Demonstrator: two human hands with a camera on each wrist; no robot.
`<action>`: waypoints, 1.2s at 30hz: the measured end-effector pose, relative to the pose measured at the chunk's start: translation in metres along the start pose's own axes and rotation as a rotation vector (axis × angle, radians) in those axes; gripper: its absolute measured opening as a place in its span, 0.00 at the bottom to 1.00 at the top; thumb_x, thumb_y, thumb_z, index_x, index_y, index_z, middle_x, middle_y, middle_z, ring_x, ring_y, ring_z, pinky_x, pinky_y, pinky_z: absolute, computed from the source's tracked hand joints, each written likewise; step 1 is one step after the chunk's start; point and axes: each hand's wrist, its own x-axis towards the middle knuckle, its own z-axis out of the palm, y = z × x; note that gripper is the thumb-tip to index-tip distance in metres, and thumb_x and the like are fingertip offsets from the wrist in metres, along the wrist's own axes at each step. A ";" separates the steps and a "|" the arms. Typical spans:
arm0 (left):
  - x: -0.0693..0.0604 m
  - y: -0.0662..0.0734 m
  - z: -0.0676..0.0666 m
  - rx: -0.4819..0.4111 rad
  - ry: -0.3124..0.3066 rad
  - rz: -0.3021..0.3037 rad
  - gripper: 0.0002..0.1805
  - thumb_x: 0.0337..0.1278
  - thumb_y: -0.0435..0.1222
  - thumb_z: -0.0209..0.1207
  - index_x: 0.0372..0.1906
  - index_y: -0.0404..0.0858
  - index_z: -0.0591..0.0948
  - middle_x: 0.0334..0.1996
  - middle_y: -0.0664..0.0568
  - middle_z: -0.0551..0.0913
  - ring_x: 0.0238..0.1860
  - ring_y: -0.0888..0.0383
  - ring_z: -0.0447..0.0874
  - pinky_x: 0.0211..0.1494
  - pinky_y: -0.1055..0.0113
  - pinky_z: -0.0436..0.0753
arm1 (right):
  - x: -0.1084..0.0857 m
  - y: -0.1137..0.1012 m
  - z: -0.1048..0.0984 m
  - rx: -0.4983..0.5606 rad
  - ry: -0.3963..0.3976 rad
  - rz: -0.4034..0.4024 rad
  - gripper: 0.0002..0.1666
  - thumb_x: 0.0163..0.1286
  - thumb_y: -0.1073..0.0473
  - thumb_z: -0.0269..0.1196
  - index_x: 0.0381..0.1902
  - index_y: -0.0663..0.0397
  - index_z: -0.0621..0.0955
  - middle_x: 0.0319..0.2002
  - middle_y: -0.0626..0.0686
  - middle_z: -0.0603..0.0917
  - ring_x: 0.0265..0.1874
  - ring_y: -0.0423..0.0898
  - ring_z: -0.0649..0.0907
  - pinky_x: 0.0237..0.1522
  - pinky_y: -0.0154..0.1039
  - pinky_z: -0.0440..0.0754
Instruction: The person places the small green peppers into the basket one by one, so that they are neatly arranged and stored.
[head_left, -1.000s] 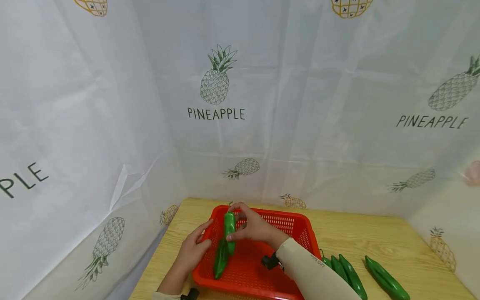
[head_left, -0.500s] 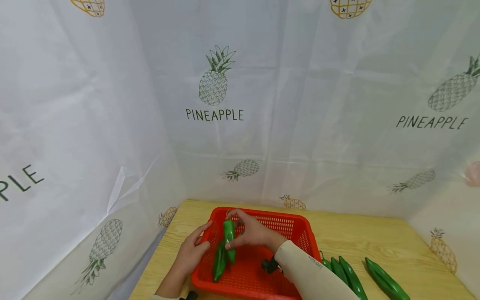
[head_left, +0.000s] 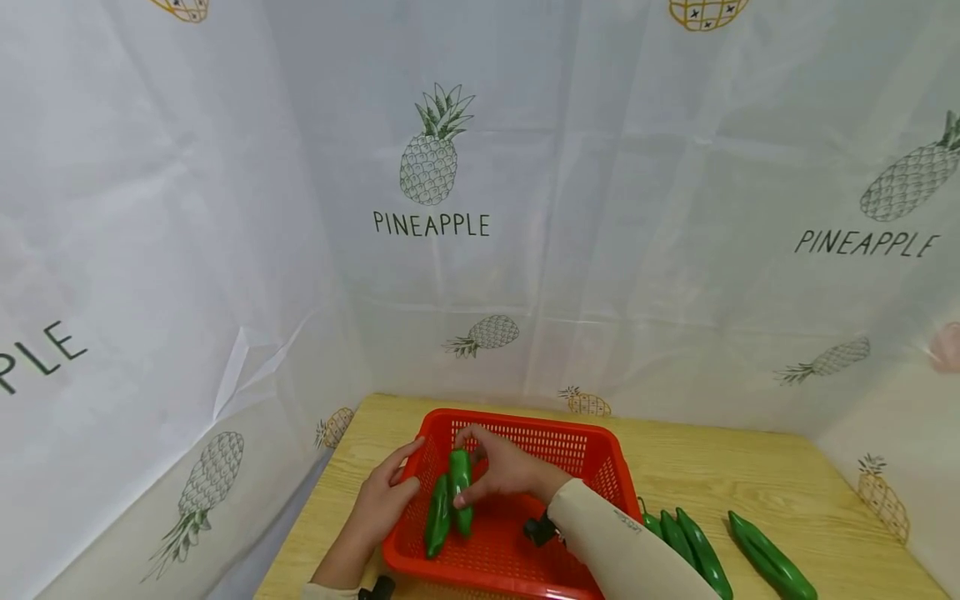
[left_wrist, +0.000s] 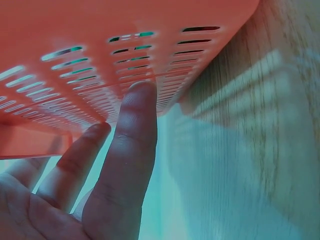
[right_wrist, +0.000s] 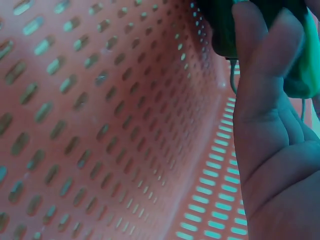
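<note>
My right hand (head_left: 506,467) pinches a glossy green chili pepper (head_left: 461,492) between thumb and fingers, low inside the red plastic basket (head_left: 517,575). Another green chili pepper (head_left: 438,517) lies in the basket just left of the held one. In the right wrist view, the held pepper (right_wrist: 302,75) shows partly behind the fingers. My left hand (head_left: 381,500) rests at the basket's left side. The left wrist view shows its fingers (left_wrist: 132,130) extended, with tips against the slotted outer wall (left_wrist: 165,45).
Right of the basket, several green chili peppers (head_left: 703,550) lie together on the wooden table (head_left: 720,467). One more pepper (head_left: 772,557) lies apart, farther right. A white pineapple-print sheet (head_left: 600,250) hangs behind and beside the table.
My right hand has lowered the held pepper deeper into the basket, alongside the other pepper. The left hand has stayed at the basket's left side.
</note>
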 end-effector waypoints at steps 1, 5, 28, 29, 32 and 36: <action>0.000 0.000 0.000 0.001 -0.001 0.001 0.37 0.64 0.29 0.56 0.79 0.47 0.72 0.60 0.33 0.83 0.45 0.41 0.90 0.37 0.49 0.91 | 0.000 0.001 0.001 0.004 -0.006 0.012 0.42 0.52 0.54 0.85 0.60 0.40 0.73 0.46 0.49 0.85 0.45 0.50 0.86 0.44 0.45 0.87; -0.001 0.001 0.001 0.008 0.002 0.003 0.37 0.63 0.28 0.56 0.79 0.47 0.72 0.59 0.32 0.84 0.44 0.41 0.89 0.37 0.49 0.91 | 0.000 0.003 0.004 0.024 -0.026 0.039 0.42 0.51 0.58 0.85 0.59 0.41 0.73 0.46 0.50 0.85 0.42 0.49 0.87 0.39 0.45 0.90; -0.001 0.003 0.000 0.015 0.002 0.007 0.37 0.64 0.28 0.55 0.79 0.48 0.72 0.58 0.31 0.84 0.43 0.40 0.90 0.37 0.48 0.91 | -0.003 0.011 0.007 -0.126 0.010 0.093 0.42 0.47 0.56 0.87 0.54 0.42 0.74 0.36 0.48 0.86 0.34 0.47 0.86 0.36 0.43 0.87; -0.001 0.003 0.000 0.017 0.001 0.007 0.37 0.64 0.28 0.55 0.79 0.48 0.72 0.59 0.31 0.84 0.43 0.40 0.90 0.37 0.48 0.91 | -0.003 0.010 0.007 -0.150 0.013 0.094 0.41 0.46 0.55 0.88 0.53 0.42 0.74 0.36 0.47 0.86 0.35 0.46 0.85 0.37 0.42 0.86; -0.002 0.004 0.001 0.015 -0.003 0.007 0.37 0.64 0.28 0.54 0.79 0.47 0.71 0.59 0.30 0.83 0.44 0.40 0.90 0.37 0.48 0.91 | -0.003 0.009 0.007 -0.189 0.011 0.095 0.41 0.46 0.53 0.88 0.53 0.42 0.75 0.35 0.46 0.86 0.34 0.46 0.85 0.38 0.42 0.85; -0.003 0.005 0.002 0.017 -0.007 0.010 0.37 0.64 0.28 0.54 0.79 0.47 0.71 0.60 0.30 0.83 0.44 0.40 0.90 0.37 0.49 0.91 | -0.004 0.008 0.007 -0.244 0.009 0.098 0.41 0.46 0.50 0.87 0.53 0.41 0.75 0.34 0.45 0.86 0.33 0.44 0.85 0.38 0.41 0.85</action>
